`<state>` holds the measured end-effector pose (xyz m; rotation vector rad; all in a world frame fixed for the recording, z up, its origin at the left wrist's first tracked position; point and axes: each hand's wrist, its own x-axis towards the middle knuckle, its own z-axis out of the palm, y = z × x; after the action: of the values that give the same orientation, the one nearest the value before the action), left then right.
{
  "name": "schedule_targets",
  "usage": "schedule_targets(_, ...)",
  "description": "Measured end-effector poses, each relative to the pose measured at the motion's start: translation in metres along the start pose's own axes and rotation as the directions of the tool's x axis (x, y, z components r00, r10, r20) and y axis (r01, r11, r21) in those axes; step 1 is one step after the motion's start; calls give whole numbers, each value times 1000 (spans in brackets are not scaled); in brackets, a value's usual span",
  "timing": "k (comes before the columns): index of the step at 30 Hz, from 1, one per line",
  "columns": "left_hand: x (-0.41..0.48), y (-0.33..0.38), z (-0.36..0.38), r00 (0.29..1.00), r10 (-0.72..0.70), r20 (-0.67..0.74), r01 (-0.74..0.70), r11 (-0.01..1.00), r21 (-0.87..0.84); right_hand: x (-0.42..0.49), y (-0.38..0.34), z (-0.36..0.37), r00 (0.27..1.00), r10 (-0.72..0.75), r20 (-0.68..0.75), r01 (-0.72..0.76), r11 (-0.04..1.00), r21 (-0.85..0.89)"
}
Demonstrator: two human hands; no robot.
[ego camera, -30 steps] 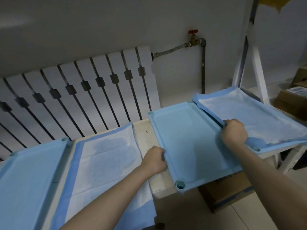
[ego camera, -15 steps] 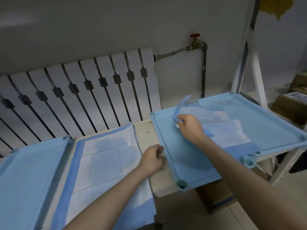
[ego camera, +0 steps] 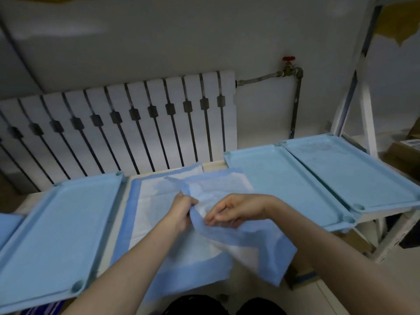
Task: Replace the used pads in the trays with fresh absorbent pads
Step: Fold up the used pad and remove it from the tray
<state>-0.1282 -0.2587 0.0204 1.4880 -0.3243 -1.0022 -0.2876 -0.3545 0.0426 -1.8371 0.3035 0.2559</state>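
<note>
Head: left hand [ego camera: 181,211], right hand [ego camera: 236,210] hold crumpled pad [ego camera: 252,244].

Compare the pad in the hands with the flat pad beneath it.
The held pad is crumpled and lifted, gripped by the left hand and right hand; the flat pad lies spread out. The held pad overlaps the flat pad's right side. Both are white with blue borders.

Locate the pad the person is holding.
The held pad is centre frame in the head view, gripped by the left hand and right hand, over a flat pad lying between the left tray and the nearer right tray.
</note>
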Motion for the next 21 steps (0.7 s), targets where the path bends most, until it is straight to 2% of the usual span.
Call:
schedule_targets(2,-9,8,-18,993,116,4,-116,992,-47,1,-1,-1,973,23,-230,-28,999,-20)
schedule_targets(4,-12,19,-44,979,196,-63,-199,979,-48,11,0,0,877,25,-479,-54,997,-47)
schedule_targets(5,-9,23,-60,963,235,-128,-237,971,0,18,1,1,841,32,-540,-76,995,-60)
schedule_targets(7,-9,24,-95,925,279,-257,-233,953,196,34,3,9,817,35,-576,-143,979,-143)
schedule_targets(8,-10,20,-110,908,276,-316,-178,935,305,43,6,14,817,45,-575,-204,955,-214)
schedule_targets(10,-12,1,-132,909,179,-377,-1,904,427,62,16,26,810,70,-583,-335,871,-360)
schedule_targets(12,-8,-19,-149,917,116,-383,98,863,495,80,27,37,782,94,-616,-428,799,-423)
schedule_targets(15,2,-27,-158,923,152,-352,103,785,610,98,30,43,691,135,-710,-536,755,-378)
schedule_targets(18,5,-28,-159,936,145,-322,97,772,628,108,32,41,581,189,-792,-581,777,-241)
schedule_targets(21,14,-33,-164,933,162,-321,75,785,614,119,36,36,569,184,-801,-562,798,-217)
